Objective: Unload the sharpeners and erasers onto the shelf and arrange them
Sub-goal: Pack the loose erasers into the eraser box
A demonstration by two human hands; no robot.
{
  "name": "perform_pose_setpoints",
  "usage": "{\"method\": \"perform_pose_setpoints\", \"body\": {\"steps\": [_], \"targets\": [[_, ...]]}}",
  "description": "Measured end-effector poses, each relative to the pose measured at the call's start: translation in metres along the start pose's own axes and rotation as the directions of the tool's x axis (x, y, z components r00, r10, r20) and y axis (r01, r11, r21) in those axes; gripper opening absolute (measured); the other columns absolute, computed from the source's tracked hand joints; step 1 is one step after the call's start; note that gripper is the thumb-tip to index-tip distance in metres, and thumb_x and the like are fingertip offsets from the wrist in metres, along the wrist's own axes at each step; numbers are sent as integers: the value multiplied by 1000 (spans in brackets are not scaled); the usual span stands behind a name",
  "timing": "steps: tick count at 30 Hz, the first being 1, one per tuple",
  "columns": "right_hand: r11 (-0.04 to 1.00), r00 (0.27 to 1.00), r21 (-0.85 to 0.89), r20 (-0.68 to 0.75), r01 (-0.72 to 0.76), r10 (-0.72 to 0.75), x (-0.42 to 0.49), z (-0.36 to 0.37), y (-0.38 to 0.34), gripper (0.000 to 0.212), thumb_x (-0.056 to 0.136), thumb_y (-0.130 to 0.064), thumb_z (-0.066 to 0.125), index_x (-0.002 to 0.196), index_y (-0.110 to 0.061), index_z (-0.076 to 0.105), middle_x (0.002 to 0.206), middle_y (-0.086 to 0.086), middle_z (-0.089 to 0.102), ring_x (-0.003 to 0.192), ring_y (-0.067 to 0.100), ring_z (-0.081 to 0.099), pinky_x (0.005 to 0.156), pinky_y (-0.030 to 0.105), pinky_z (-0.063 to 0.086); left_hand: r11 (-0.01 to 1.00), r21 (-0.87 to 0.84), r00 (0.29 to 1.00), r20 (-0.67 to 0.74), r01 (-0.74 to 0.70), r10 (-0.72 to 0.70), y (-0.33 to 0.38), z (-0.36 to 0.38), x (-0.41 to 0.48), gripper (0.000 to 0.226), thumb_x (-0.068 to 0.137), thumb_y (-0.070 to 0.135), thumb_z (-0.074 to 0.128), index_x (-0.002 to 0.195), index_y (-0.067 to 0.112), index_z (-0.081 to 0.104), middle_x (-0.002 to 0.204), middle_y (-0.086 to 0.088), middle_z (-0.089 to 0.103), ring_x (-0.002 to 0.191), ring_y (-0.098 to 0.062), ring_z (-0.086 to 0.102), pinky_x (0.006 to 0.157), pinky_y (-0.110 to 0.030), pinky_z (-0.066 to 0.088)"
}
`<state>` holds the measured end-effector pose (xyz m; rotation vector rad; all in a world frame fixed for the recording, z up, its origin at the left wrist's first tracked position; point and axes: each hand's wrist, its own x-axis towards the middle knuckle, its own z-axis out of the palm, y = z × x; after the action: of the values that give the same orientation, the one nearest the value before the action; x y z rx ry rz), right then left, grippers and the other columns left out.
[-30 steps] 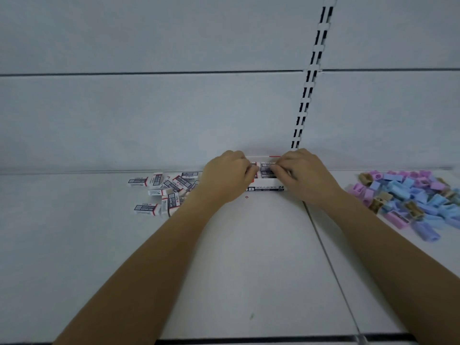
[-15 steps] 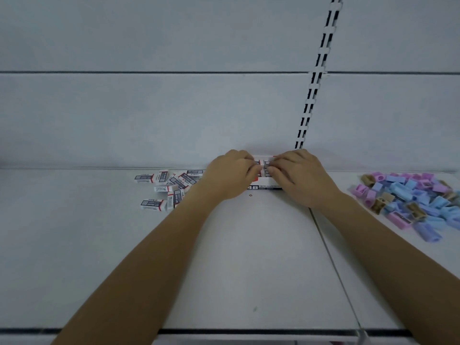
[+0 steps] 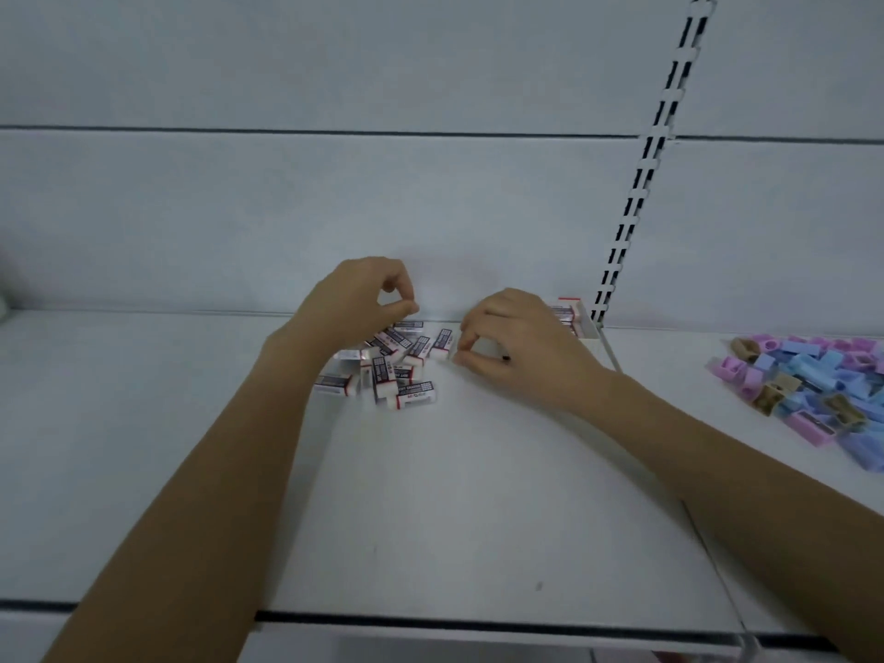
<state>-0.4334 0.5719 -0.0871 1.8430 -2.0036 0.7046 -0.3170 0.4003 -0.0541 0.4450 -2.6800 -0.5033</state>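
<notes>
Shelf [image 3: 430, 495]: we list one white board that carries everything. A slotted upright [image 3: 636, 184] rises against the back wall at 1 o'clock.

Sharpeners [image 3: 813, 390]: a loose heap of pink, blue and tan pieces at 3 o'clock, well apart from both hands. It is unsorted.

Left hand [image 3: 354, 303]: it hangs above the far-left edge of the eraser heap, at 11 o'clock. Thumb and forefinger tips are pressed together in a ring. We cannot tell whether anything is pinched between them.

Right hand [image 3: 516, 346]: it sits at 12 o'clock, between the heap and the box. The fingers [image 3: 466, 334] are curled and, as far as we can tell, pinch a pale eraser [image 3: 483, 349] against the thumb.

Loose erasers [image 3: 397, 361]: a jumble of white, dark-sleeved blocks lies on the shelf at 11 to 12 o'clock, at all angles and partly stacked. The nearest one is just beside the right fingertips.

Eraser box [image 3: 581, 323]: a small white carton stands against the back wall at 1 o'clock, just behind the right hand. Labelled erasers show inside it.

Change noted: half a second ago both hands were closed together over the box. Now both are off it and over at the heap, and the box stands uncovered.

Our reading: one more handful is going from box to heap. Unloading is unfinished, since the box is not yet empty. Arranging has not begun for either kind.
</notes>
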Motion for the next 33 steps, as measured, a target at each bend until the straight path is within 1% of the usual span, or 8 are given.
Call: {"method": "perform_pose_setpoints", "body": {"steps": [5,10,13,17,21,27,30,33], "targets": [[978,985,-208,160,-24,58,15,16,-8,29,75,-24,48,93,-15,69,87,2,69,91,30,59,88,38,41,997,25,984,155,79,-82,-10,-4,-4,13,86,20,63,97,14,63,90,4,58,85,-13,54,75,-22,38],[975,974,-214,200,-62,106,15,18,-13,54,78,-37,23,104,-20,67,96,0,69,96,26,56,92,33,31,996,24,975,199,91,-94,-13,-4,-6,20,84,21,66,102,14,65,92,4,58,78,-9,52,62,-14,36],[987,974,-148,206,-68,98,11,15,-13,37,83,-31,35,103,-19,64,99,-2,68,96,21,57,95,30,24,995,42,971,217,90,-97,-14,-2,-5,23,82,23,67,104,16,64,92,5,56,74,-6,49,62,-7,33],[998,987,-56,156,-38,47,2,21,-17,11,84,-21,52,86,-12,58,89,1,63,86,21,58,102,36,23,991,97,958,261,96,-118,-10,-2,-5,24,84,26,65,105,15,65,87,3,53,82,-13,51,65,-20,34],[998,992,-27,111,-58,61,-3,25,-19,14,81,-23,51,87,-12,56,90,2,60,87,19,56,102,43,30,992,113,955,284,51,-81,-10,0,-5,23,85,25,64,100,8,69,75,4,53,75,-13,49,56,-9,32],[971,983,-190,85,-143,161,-7,16,-19,28,83,-29,61,106,-13,59,100,5,67,108,23,55,110,31,-4,999,1,994,102,47,-47,-9,0,-10,15,83,29,66,85,18,56,75,12,50,66,-2,47,54,-3,34],[976,992,-181,24,-121,128,-6,19,-19,22,78,-22,62,97,-12,62,87,5,69,95,26,60,106,33,10,970,-230,996,-6,84,-88,-3,1,-10,14,85,23,64,93,19,52,78,13,54,66,-1,55,55,-4,38],[987,994,-123,-65,-100,93,-5,21,-19,22,70,-12,59,91,-9,64,75,6,68,74,29,62,84,33,32,892,-439,992,-6,108,-123,3,1,-11,28,87,16,60,112,24,50,84,5,58,75,-14,67,69,-26,52]]}}
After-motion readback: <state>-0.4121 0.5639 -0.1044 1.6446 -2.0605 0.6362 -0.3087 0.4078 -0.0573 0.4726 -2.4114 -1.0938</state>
